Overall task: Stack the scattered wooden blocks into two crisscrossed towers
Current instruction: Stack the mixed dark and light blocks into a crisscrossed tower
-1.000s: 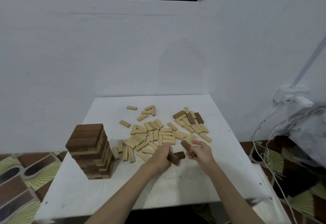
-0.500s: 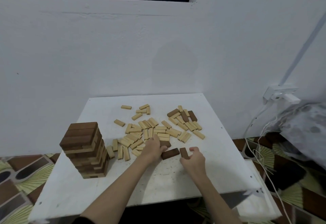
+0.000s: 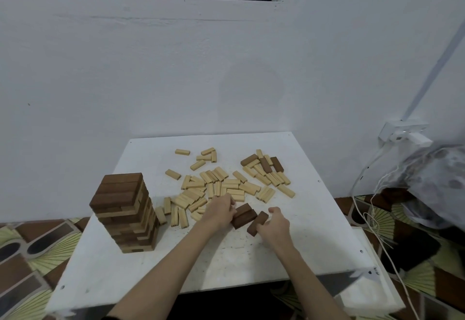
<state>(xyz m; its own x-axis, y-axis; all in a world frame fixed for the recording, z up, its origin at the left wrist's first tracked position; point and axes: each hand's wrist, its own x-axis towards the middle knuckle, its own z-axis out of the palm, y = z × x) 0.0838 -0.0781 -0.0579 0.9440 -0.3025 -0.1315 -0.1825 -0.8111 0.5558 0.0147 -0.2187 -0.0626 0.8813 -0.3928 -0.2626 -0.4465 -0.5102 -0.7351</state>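
Item: second tower, base layer, on the counter point(image 3: 314, 231). Your left hand point(image 3: 218, 210) steadies two dark blocks point(image 3: 242, 215); your right hand point(image 3: 273, 224) grips a third dark block point(image 3: 257, 222). Finished tower point(image 3: 124, 212) stands left. Next: seat it flush alongside.

Both forearms are bare, with a dark sleeve edge showing at the left arm point(image 3: 110, 317)

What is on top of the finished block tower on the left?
Nothing sits on the tower; its top layer is dark blocks laid side by side. The layers inside and the table under it are covered.
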